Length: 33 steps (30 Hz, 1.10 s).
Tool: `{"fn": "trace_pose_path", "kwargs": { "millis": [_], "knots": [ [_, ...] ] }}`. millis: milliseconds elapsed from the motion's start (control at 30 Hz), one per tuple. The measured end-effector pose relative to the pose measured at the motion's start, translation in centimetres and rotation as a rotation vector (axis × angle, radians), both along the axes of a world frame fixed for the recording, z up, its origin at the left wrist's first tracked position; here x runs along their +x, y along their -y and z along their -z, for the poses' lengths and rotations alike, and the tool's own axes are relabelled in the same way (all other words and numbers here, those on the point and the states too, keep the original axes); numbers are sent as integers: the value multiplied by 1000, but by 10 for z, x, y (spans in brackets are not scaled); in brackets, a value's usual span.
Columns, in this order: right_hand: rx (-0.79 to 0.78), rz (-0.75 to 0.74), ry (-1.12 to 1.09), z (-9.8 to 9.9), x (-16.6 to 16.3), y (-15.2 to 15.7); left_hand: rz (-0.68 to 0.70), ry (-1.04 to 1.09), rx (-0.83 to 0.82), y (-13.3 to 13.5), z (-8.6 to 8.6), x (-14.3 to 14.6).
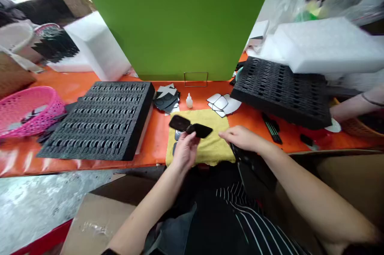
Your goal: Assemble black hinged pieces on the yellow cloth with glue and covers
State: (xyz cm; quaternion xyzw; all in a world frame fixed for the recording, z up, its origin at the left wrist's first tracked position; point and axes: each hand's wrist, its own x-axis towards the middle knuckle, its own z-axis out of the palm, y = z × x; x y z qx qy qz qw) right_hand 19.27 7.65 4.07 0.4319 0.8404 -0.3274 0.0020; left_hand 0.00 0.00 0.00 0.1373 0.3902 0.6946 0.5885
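Dark panels (200,130) over yellow cloth (214,154), pinched by left hand (185,150), thumb and fingers closed; long axis roughly sideways, one end toward right hand (240,137). Right hand partly curled, black bundle (244,157) beneath; cannot tell if gripped. Beyond hands: bottle (189,101), white pieces (221,103), green board (180,23). Black foam (102,115) left of left hand, on orange desk (156,135).

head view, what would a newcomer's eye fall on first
Probably the big green panel standing at the back centre. Next, the black slotted blocks at left and right of the orange tabletop. Then the left hand, holding a dark flat item over the yellow cloth.
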Motion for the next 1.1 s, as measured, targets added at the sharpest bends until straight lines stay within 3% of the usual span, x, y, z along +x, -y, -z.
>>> {"fn": "trace_pose_path", "kwargs": {
  "millis": [100,167,267,367,500,600,700,833,933,1000,1100],
  "knots": [
    [80,79,107,19,-57,-45,12,-220,42,15,1,-40],
    [107,95,148,30,-84,-64,108,-339,-14,24,3,-57],
    [148,104,127,41,-96,-76,290,-501,-151,34,10,-73],
    [250,170,70,46,-74,-67,386,-630,-221,36,13,-84],
    [313,343,85,53,-30,-25,466,-724,-236,27,12,-95],
    [212,366,184,63,-15,10,553,-824,-243,9,16,-93],
    [92,404,106,76,-10,25,578,-1029,-205,-15,26,-81],
    [-172,527,-258,83,10,18,520,-1200,-168,-37,36,-59],
    [-290,601,-549,77,31,13,455,-1299,-148,-36,39,-44],
    [-230,609,-642,74,41,13,402,-1420,-150,-29,40,-38],
    [48,492,-606,80,53,13,343,-1613,-176,-16,43,-36]
  ]
}}
